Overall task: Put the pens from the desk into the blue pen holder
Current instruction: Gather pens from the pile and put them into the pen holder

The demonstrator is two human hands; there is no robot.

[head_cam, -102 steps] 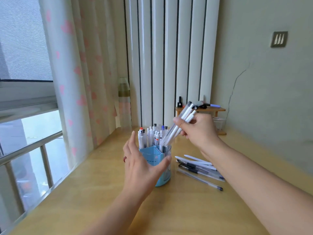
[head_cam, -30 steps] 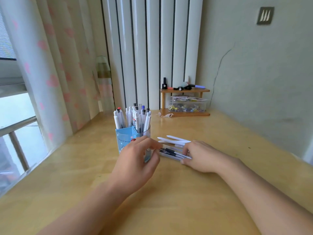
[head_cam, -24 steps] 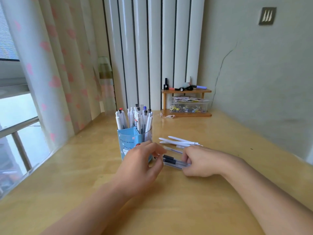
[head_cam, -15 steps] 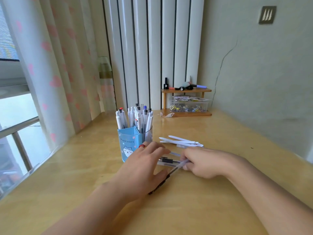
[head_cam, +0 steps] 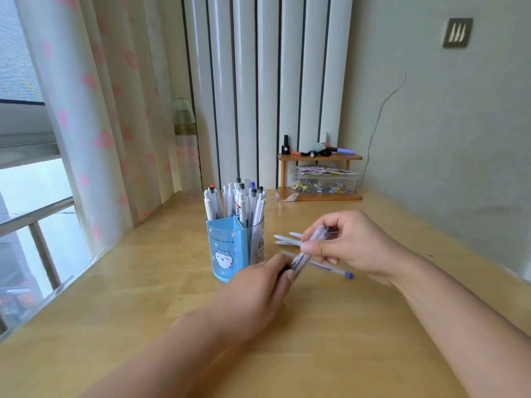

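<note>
The blue pen holder (head_cam: pixel 227 248) stands mid-desk, packed with several upright pens (head_cam: pixel 238 201). Just right of it, both hands hold a small bundle of clear pens (head_cam: pixel 304 255), tilted and lifted off the desk. My right hand (head_cam: pixel 347 242) pinches the bundle's upper end; my left hand (head_cam: pixel 258 291) grips its lower end beside the holder's base. A clear pen with a blue cap (head_cam: pixel 330 267) lies on the desk under the bundle. Two white pens (head_cam: pixel 286 239) lie behind it, partly hidden by my right hand.
A small wooden shelf (head_cam: pixel 319 176) with a clear box of clips and small items stands at the back against the radiator. A curtain (head_cam: pixel 94 110) and window rail line the desk's left edge. The wall runs along the right.
Both hands have gathered the clear pens off the desk and raised them as a tilted bundle. My right hand rose from the desk surface.
</note>
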